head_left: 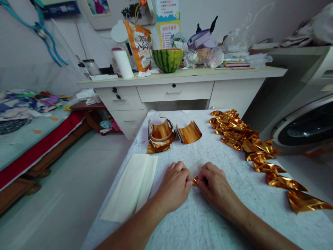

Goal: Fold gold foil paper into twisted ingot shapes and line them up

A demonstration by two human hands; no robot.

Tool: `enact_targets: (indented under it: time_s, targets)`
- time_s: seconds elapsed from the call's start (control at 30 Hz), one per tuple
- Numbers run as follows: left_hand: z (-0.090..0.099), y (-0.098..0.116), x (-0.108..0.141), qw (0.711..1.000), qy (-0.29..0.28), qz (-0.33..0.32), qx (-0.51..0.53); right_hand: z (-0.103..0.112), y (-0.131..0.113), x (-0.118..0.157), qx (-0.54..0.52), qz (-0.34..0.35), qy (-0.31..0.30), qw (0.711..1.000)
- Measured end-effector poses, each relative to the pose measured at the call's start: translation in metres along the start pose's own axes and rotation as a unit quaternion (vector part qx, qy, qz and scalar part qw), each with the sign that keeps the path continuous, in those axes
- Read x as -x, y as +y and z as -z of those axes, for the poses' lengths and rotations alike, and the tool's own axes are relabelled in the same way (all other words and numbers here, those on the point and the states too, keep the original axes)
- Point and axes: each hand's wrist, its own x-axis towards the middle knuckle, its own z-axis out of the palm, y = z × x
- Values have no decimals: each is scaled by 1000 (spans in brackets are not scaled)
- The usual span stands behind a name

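My left hand [177, 184] and my right hand [214, 185] are close together over the cloth-covered table. Both have curled fingers on a small gold foil piece [195, 181] between them. A translucent whitish sheet [197, 167] shows just behind the foil, between the hands. Pale paper sheets [130, 187] lie left of my left hand. Curled gold foil sheets [189, 133] and a ringed foil bundle [160, 133] rest farther back. Several twisted gold foil pieces [234, 133] form a long row at the right.
Behind the table is a white desk [177, 77] with a watermelon half [168, 60], an orange pouch [139, 47] and a white roll [122, 63]. A washing machine [304, 118] stands at the right, a bed [44, 128] at the left.
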Motion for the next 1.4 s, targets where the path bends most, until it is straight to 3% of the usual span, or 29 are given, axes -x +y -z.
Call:
enact_targets:
  time_s: [1.4]
  targets:
    - [-5, 1, 0, 1000, 7, 17, -24, -5, -1, 1, 40, -4, 12, 999]
